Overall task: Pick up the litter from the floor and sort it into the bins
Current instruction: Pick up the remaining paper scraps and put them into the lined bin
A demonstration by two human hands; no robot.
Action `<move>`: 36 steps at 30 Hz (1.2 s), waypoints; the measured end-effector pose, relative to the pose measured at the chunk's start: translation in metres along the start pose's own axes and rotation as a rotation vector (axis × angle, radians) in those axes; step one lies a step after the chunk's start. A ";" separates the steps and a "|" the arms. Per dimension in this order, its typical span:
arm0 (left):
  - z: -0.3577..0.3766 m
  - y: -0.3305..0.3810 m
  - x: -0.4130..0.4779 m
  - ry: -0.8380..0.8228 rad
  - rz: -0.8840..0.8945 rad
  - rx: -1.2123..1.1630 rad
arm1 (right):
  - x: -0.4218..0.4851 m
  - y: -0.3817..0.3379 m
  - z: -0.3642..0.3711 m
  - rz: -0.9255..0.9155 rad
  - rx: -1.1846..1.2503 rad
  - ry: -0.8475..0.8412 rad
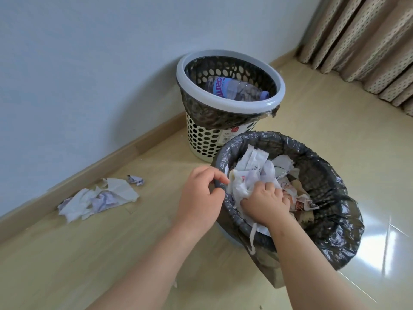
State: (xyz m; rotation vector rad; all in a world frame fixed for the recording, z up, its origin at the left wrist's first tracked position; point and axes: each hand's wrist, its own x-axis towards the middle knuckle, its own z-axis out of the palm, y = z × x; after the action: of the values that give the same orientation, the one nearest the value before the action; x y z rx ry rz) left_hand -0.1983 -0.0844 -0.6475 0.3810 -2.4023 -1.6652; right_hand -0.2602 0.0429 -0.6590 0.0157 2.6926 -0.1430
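Two bins stand by the wall. The near bin (324,175) is lined with a black bag and holds crumpled white paper and wrappers (252,162). My left hand (201,195) grips its rim on the left side. My right hand (266,202) is inside it, fingers closed on a white plastic bag, pressing down on the rubbish. The far bin (230,61) is a perforated cream basket with a grey ring and a black liner, and a clear plastic bottle (237,88) lies in it. Crumpled white tissues (100,198) lie on the floor by the skirting board, left of my hands.
A small paper ball (135,180) lies beside the tissues. A wall with a wooden skirting board (111,162) runs along the left. Beige dotted curtains (368,45) hang at the upper right. The floor is glossy beige tile.
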 end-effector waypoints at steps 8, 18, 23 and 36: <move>-0.019 -0.005 0.004 0.018 -0.098 -0.080 | -0.011 -0.006 -0.023 -0.118 -0.013 -0.030; -0.037 -0.007 0.007 0.051 -0.288 -0.155 | -0.013 -0.023 -0.046 -0.225 0.028 0.188; -0.038 -0.013 0.007 0.063 -0.380 -0.209 | 0.001 -0.023 -0.020 -0.234 0.087 -0.048; -0.071 -0.035 0.009 0.072 -0.406 -0.172 | -0.041 -0.062 -0.056 -0.395 0.180 0.311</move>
State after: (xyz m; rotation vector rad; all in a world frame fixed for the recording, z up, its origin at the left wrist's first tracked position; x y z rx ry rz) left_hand -0.1822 -0.1621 -0.6555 0.9327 -2.2117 -1.9605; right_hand -0.2494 -0.0123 -0.5853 -0.4776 2.9484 -0.5430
